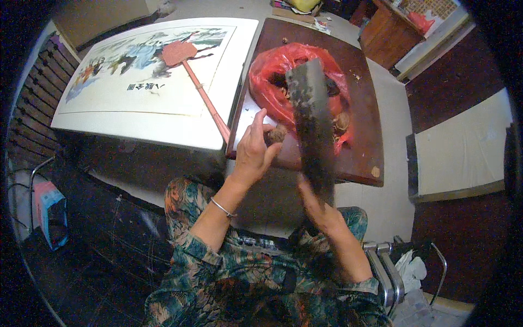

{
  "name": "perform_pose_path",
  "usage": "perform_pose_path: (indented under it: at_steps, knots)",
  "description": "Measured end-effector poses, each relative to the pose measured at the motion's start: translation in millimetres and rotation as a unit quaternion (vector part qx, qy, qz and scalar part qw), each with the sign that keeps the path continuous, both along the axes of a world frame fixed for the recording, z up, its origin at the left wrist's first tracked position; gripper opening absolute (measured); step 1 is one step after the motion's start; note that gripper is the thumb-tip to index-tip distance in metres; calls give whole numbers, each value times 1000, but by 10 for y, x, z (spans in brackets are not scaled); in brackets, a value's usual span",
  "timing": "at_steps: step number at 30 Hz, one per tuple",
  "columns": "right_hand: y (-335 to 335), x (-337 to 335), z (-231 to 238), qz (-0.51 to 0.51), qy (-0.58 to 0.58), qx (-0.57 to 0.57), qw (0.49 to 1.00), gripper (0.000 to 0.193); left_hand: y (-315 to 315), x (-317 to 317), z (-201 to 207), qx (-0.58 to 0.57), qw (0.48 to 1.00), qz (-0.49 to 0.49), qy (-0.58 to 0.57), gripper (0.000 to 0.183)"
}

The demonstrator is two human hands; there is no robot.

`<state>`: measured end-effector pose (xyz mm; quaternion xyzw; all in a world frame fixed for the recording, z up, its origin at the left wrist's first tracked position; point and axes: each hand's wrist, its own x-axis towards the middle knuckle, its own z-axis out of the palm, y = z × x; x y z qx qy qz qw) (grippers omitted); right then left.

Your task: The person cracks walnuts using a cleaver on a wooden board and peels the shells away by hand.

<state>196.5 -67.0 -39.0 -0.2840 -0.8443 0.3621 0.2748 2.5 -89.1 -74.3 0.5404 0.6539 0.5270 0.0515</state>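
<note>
My left hand [253,150] is at the near edge of the dark brown table, its thumb and fingers around a wrinkled brown walnut [278,134]. My right hand [326,217] grips a wide-bladed cleaver [309,90], which is smeared by motion. The blade points away from me and rises in front of an open red plastic bag [265,90]. Dark pieces lie inside the bag, partly hidden by the blade. A rounded brown piece, perhaps another walnut [341,121], shows at the bag's right side.
To the left, a white table [131,117] with a painted horse picture adjoins the brown table [362,114]. A red fly swatter [180,53] lies across it. One small tan piece [375,171] sits at the brown table's near right corner. A black seat [103,240] stands at lower left.
</note>
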Motion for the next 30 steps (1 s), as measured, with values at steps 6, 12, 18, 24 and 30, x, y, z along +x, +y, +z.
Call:
perform_pose_path:
  at_steps: [6,12,18,24,30]
  knots:
    - [-55,-74,110,-75,-61,-142,985,15,-10,-10,32,2,1000,-1,23,66]
    - [79,179,-30,-16,-74,99,992,29,47,37,133,2,997,-14,78,39]
    - [-62,30,9,-56,8,-66,996,12,-2,103,63,43,992,-2,122,32]
    - [20,-61,-63,-17,47,220,974,18,-17,30,1,47,997,5,54,26]
    - [85,-130,-17,21,-16,-45,999,21,-33,-50,-20,44,998,-25,29,27]
